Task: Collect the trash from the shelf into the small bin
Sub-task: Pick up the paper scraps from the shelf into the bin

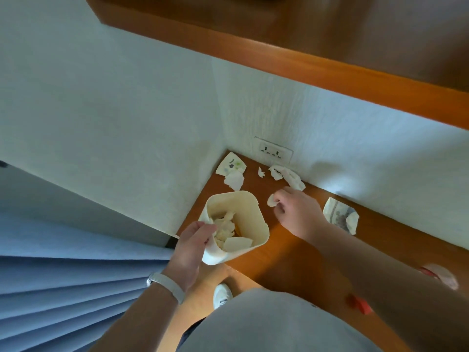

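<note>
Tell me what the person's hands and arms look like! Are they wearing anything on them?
The left hand is bare, no glove, with a pale grey band round its wrist, like a watch strap. The right hand is bare too, with nothing on its wrist. No sleeves show on either forearm.

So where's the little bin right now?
Head view, centre-left: the left hand holds the small bin at the left end of the shelf, beside the right hand.

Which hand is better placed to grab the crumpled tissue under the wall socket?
The right hand: it lies beside that tissue, pinching only a scrap; the left hand grips the bin.
</note>
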The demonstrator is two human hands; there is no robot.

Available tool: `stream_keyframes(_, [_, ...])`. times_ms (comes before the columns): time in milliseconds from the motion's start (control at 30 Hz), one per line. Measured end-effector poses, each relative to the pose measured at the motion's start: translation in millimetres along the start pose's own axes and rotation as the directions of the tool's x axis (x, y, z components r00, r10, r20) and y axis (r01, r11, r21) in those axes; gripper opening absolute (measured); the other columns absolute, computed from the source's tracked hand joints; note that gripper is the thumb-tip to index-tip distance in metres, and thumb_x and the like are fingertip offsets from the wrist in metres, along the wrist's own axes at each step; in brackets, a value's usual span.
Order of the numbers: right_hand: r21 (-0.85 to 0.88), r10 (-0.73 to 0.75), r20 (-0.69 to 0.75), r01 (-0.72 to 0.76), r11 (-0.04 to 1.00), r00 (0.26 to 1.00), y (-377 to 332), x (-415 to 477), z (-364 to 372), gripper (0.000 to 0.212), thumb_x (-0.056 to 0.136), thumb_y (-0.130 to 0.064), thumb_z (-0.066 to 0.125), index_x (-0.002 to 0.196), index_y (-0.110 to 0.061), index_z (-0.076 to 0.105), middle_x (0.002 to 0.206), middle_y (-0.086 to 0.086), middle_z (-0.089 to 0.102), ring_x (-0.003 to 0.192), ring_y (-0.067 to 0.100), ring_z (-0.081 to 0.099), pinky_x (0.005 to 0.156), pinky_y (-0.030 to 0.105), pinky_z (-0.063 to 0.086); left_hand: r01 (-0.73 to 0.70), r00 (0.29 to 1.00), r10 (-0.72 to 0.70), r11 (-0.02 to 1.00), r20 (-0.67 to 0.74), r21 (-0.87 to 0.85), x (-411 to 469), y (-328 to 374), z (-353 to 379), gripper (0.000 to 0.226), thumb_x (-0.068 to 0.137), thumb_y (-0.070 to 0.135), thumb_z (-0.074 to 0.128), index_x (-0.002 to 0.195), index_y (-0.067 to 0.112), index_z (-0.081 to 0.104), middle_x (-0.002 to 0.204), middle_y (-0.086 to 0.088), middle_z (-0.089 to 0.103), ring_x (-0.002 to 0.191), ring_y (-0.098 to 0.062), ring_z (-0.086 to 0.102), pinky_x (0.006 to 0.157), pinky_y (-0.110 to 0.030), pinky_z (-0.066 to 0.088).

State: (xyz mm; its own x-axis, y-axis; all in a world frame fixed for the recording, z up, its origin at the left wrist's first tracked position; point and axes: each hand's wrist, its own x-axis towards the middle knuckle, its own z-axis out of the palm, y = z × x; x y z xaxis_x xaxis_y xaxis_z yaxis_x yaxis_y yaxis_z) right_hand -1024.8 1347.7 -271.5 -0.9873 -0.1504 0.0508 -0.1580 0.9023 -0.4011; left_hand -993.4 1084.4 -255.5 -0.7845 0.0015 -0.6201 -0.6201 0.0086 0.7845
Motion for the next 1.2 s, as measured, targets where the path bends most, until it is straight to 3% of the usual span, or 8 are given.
stream_keyframes(133, [0.064,-0.121,-0.132,0.130,0.989,0.984,-41,2,-19,0.013,0.078,-0.002,0.070,0.086,-0.012,0.067,0.077,-0.001,0.062,0.061,0.012,0.051,0.045,0.030,0.048,0.017,1.000,-0.017,1.000,0.024,0.000,5,6,1,0.025,0.081,0.036,0.071,0.096,0.018,0.062,0.090,-0.006,0.061,0.092,-0.025,0.061,0.074,-0.034,0.050])
stream_keyframes(433, [0.020,-0.239,-0.031,0.239,0.971,0.971,-67,24,-6,0.017,0.090,-0.019,0.063,0.104,-0.012,0.067,0.098,-0.002,0.060,0.081,0.013,0.059,0.060,0.028,0.054,-0.012,0.996,0.013,1.000,0.083,-0.022,0,21,3,0.016,0.085,0.027,0.070,0.081,0.016,0.060,0.067,0.004,0.063,0.075,-0.017,0.062,0.063,-0.024,0.049])
stream_keyframes(567, [0.043,-0.088,-0.036,0.090,0.995,0.995,-37,35,-9,0.025,0.093,-0.028,0.059,0.112,-0.015,0.067,0.110,-0.001,0.063,0.094,0.016,0.061,0.073,0.032,0.055,0.001,0.999,0.000,1.000,0.050,-0.009,0,18,-7,0.020,0.080,0.034,0.071,0.081,0.018,0.059,0.072,0.001,0.059,0.079,-0.019,0.060,0.070,-0.028,0.050])
stream_keyframes(700, [-0.211,0.101,0.208,-0.056,0.976,0.973,22,60,-5,0.045,0.094,-0.029,0.053,0.138,-0.018,0.052,0.139,0.005,0.051,0.122,0.026,0.052,0.091,0.040,0.050,0.016,1.000,-0.016,1.000,0.011,0.003,-2,15,-14,0.022,0.085,0.032,0.069,0.098,0.014,0.066,0.089,-0.006,0.070,0.089,-0.024,0.068,0.076,-0.035,0.058])
stream_keyframes(833, [-0.378,0.215,0.426,-0.043,0.925,0.879,67,70,15,0.064,0.091,-0.020,0.056,0.151,-0.022,0.034,0.158,0.009,0.028,0.140,0.035,0.033,0.100,0.047,0.047,-0.013,0.998,0.012,1.000,-0.056,-0.004,-12,13,-17,0.015,0.095,0.018,0.060,0.080,0.016,0.059,0.054,0.014,0.060,0.058,-0.006,0.059,0.053,-0.016,0.047])
stream_keyframes(1033, [-0.394,0.155,0.486,0.057,0.917,0.860,83,75,42,0.082,0.087,0.004,0.054,0.155,-0.025,0.019,0.166,0.005,0.003,0.148,0.034,0.020,0.104,0.043,0.045,0.012,0.992,-0.014,1.000,-0.122,-0.011,-24,10,-21,0.014,0.094,0.012,0.059,0.081,0.011,0.062,0.063,0.003,0.068,0.065,-0.012,0.067,0.071,-0.034,0.054])
stream_keyframes(1100, [-0.374,0.159,0.505,0.049,0.926,0.849,88,76,51,0.079,0.088,0.005,0.053,0.155,-0.022,0.021,0.165,0.006,0.005,0.147,0.035,0.022,0.105,0.043,0.045,0.020,0.994,-0.022,1.000,-0.109,-0.019,-27,8,-21,0.010,0.095,0.015,0.060,0.093,0.006,0.066,0.079,-0.008,0.073,0.074,-0.019,0.071,0.073,-0.034,0.058])
stream_keyframes(1200, [-0.346,0.175,0.493,0.007,0.938,0.852,93,72,55,0.057,0.089,0.004,0.053,0.142,-0.016,0.043,0.150,0.010,0.035,0.129,0.031,0.045,0.095,0.039,0.050,0.018,0.994,-0.021,1.000,-0.106,-0.024,-30,5,-19,0.018,0.097,0.011,0.056,0.078,0.009,0.057,0.059,0.007,0.065,0.055,-0.004,0.064,0.055,-0.017,0.051])
